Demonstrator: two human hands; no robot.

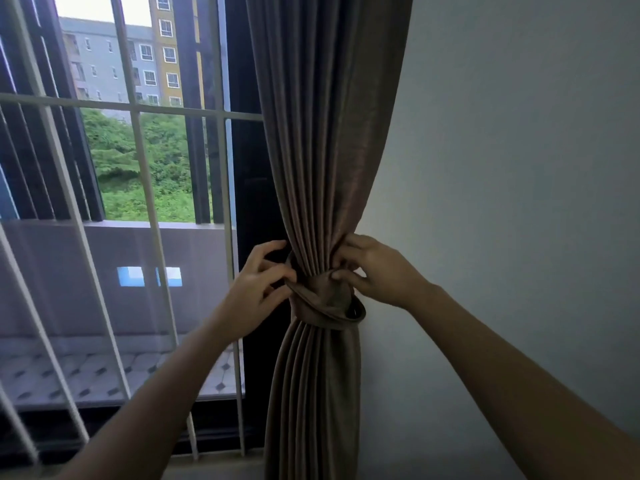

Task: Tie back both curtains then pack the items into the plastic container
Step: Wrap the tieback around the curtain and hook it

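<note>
Centre frame, the brown curtain (322, 150) is cinched by a fabric tieback (325, 303). The left hand (258, 282) has its grip pinching the tieback's left side. The right hand (374, 271) pinches curtain folds just above. The wall (519, 168) lies right, the window bars (145, 168) left.

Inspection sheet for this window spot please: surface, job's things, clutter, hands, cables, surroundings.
Surface: grey wall beside the curtain; no table seen.
Job's things: brown curtain gathered, tieback band wrapped round it; container not seen.
Clutter: nothing seen.
Hands: left hand grips the band's left side; right hand pinches its right side.
Cables: nothing seen.
Surroundings: white window bars, balcony, trees, buildings outside.
</note>
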